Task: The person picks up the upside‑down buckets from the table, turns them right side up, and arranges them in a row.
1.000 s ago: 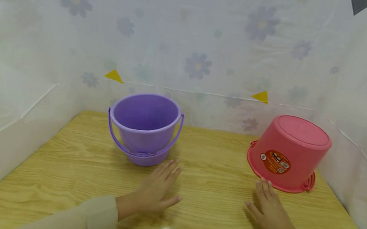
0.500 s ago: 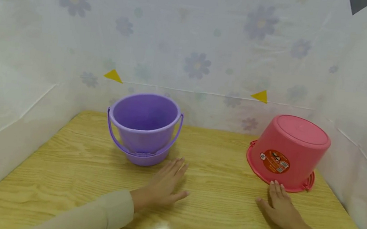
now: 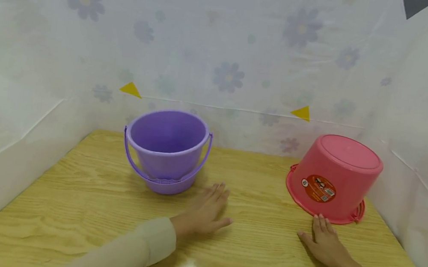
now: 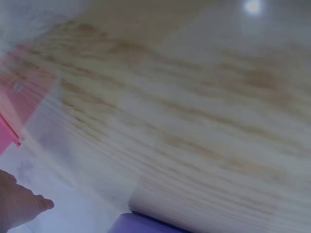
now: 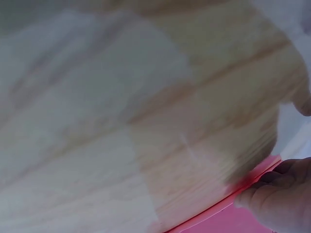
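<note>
A purple bucket (image 3: 168, 163) stands upright at the left back of the wooden table (image 3: 250, 240), its handle hanging down in front. To the right, a pink bucket (image 3: 341, 180) lies upside down and tilted, with an orange label on its side. My left hand (image 3: 206, 210) is in front and to the right of the purple bucket, fingers straight, holding nothing. At the pink bucket's rim, the fingertips of my right hand (image 3: 327, 245) reach the near edge with straight fingers; the right wrist view shows them against the pink rim (image 5: 214, 208).
White patterned sheeting (image 3: 231, 36) encloses the table at the back and both sides. Two yellow triangles (image 3: 302, 112) show against the back sheet. Dark pointed shapes hang at the top edge of the head view.
My left hand has moved to the right, away from the purple bucket. My right hand has shifted right along the pink bucket's near rim. Both buckets stay put.
</note>
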Demonstrator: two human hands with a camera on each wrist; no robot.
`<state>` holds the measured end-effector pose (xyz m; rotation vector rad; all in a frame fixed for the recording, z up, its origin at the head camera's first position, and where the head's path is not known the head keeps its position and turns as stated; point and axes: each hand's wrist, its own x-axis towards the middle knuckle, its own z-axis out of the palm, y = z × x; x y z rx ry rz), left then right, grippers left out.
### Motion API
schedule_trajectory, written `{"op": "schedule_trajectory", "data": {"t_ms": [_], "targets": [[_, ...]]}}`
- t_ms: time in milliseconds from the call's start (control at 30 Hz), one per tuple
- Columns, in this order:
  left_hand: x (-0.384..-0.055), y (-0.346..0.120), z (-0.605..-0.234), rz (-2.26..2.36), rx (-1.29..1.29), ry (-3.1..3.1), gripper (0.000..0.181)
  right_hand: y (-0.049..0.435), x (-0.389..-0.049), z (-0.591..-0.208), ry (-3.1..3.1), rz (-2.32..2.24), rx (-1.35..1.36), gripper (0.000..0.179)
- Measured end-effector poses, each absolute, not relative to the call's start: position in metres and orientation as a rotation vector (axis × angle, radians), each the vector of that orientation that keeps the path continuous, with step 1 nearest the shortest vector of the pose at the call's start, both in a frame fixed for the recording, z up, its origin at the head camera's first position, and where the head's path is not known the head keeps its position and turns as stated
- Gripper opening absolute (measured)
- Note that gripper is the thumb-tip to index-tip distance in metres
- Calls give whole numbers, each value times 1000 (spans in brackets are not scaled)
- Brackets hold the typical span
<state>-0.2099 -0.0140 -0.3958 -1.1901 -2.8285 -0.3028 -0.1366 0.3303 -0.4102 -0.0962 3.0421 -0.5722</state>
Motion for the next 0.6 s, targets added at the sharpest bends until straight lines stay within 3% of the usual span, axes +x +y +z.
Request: {"op": "schedule_trajectory", "data": {"t_ms": [600], "targets": [[-210,33,-389,-250,-1393,-2911,74,331,-137,-404,3089,-608,-118,78]]}}
